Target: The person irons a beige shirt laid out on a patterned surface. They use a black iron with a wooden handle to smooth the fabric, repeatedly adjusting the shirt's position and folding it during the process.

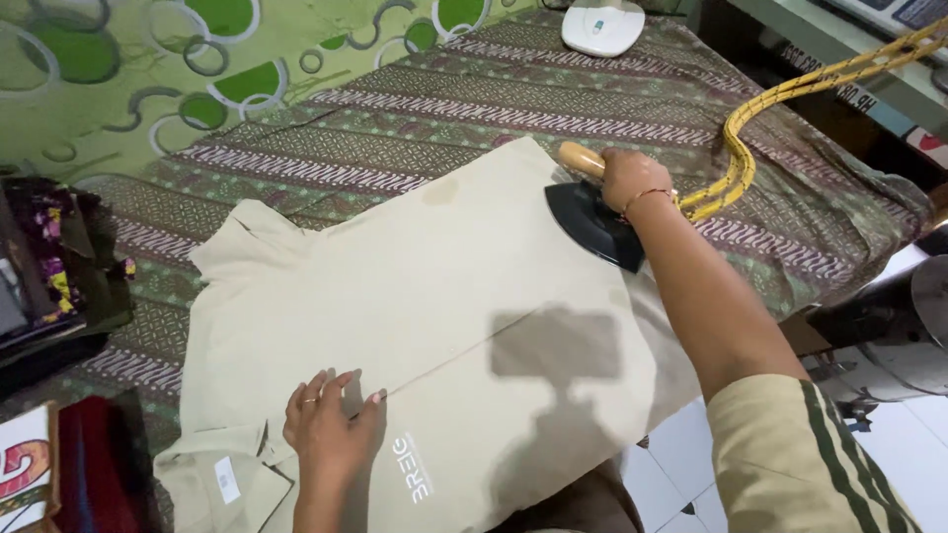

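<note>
I've got the right hand up at two o'clock, clenched around the wooden handle of the black iron, which sits on the far edge of the beige shirt. The yellow braided cord loops off past the wrist toward one o'clock. Down at seven o'clock my left hand lies released, palm flat, fingers spread on the shirt near its collar. The shirt is spread across the centre on a patterned batik cloth. A white plastic object rests at twelve o'clock.
</note>
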